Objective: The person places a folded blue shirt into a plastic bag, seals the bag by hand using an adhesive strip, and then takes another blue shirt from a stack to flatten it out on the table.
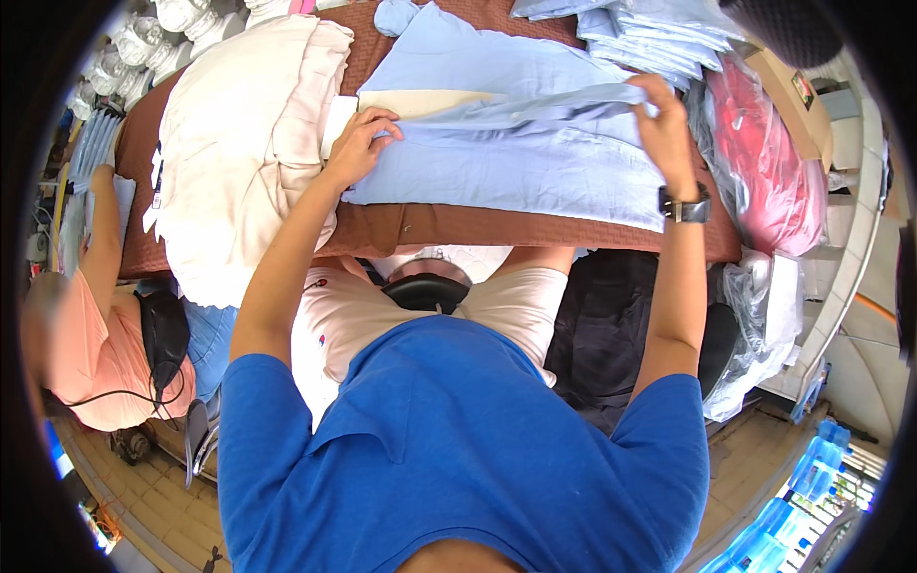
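A light blue shirt [478,177] lies spread across the brown-covered table in front of me. A flat cream board [430,101] shows at its left, partly covered by the fabric. A lengthwise fold runs across the middle of the shirt, lifted a little toward the right. My left hand [360,145] is closed on the left end of this fold, fingers curled at the fabric's edge. At the other end, my right hand [667,132] pinches the fold between thumb and fingers. A dark watch sits on my right wrist.
Cream garments [244,124] are piled left of the shirt. Folded light blue shirts [659,38] are stacked at the back right, beside red clothing [759,153] in clear plastic and a cardboard box [793,100]. A co-worker in an orange top [91,353] reaches along the left side.
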A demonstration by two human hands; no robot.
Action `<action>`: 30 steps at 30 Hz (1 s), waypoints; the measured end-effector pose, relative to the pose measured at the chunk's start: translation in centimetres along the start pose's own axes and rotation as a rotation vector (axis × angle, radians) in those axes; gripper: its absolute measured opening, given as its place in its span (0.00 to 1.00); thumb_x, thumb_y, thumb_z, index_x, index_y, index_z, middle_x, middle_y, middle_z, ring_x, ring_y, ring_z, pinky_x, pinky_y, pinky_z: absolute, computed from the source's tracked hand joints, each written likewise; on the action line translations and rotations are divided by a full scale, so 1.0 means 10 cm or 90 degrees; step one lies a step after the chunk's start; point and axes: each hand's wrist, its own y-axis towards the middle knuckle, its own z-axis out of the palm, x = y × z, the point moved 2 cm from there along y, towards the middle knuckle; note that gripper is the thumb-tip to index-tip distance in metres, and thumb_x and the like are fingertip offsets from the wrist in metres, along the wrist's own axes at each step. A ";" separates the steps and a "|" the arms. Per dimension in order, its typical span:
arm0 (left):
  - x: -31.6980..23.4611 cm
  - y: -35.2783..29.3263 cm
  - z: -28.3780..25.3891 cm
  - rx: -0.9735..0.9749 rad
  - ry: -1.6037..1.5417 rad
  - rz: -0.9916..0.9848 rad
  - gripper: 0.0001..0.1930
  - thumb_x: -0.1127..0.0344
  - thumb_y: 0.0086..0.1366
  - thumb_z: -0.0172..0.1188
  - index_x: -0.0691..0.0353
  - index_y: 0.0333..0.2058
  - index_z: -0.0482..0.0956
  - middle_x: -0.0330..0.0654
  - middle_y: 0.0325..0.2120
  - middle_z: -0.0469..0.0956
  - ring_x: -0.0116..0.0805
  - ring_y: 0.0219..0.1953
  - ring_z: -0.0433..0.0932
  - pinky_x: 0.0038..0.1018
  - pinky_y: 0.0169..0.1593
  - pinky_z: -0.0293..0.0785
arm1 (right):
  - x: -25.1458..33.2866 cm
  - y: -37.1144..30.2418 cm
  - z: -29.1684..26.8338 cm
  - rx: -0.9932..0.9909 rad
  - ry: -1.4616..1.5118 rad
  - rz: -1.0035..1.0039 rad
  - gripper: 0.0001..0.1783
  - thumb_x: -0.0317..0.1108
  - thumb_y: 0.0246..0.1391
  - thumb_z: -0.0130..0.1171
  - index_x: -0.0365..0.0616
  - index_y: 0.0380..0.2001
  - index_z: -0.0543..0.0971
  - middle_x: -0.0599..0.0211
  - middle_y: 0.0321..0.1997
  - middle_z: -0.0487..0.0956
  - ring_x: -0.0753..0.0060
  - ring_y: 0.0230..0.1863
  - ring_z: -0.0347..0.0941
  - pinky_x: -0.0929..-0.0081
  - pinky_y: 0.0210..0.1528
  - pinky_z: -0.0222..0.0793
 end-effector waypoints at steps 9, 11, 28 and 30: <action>-0.06 0.04 -0.02 0.005 -0.148 -0.143 0.11 0.80 0.59 0.63 0.56 0.39 0.82 0.38 0.52 0.76 0.41 0.57 0.72 0.35 0.60 0.69 | -0.69 -1.02 -0.18 0.098 0.255 0.240 0.22 0.09 0.44 0.51 0.46 0.35 0.84 0.64 0.56 0.79 0.66 0.61 0.71 0.68 0.61 0.67; -0.12 0.04 -0.03 0.019 -0.098 -0.108 0.13 0.81 0.59 0.62 0.56 0.40 0.82 0.38 0.52 0.75 0.40 0.58 0.72 0.34 0.61 0.69 | -0.77 -1.42 0.00 0.182 0.135 0.300 0.24 0.10 0.44 0.51 0.47 0.37 0.86 0.60 0.56 0.79 0.64 0.59 0.72 0.69 0.59 0.68; 0.02 0.00 -0.03 0.047 -0.113 -0.105 0.11 0.83 0.59 0.60 0.60 0.37 0.82 0.36 0.53 0.74 0.33 0.54 0.73 0.25 0.51 0.71 | -0.38 -1.51 0.25 -0.025 -0.035 0.389 0.16 0.22 0.49 0.66 0.47 0.43 0.84 0.57 0.39 0.78 0.58 0.41 0.75 0.60 0.46 0.69; 0.01 0.00 -0.02 0.038 -0.078 -0.058 0.09 0.80 0.59 0.61 0.60 0.37 0.82 0.37 0.53 0.74 0.35 0.52 0.74 0.26 0.49 0.72 | -0.44 -1.59 0.30 0.044 -0.134 0.320 0.17 0.21 0.49 0.64 0.48 0.44 0.83 0.58 0.42 0.78 0.58 0.43 0.75 0.59 0.46 0.69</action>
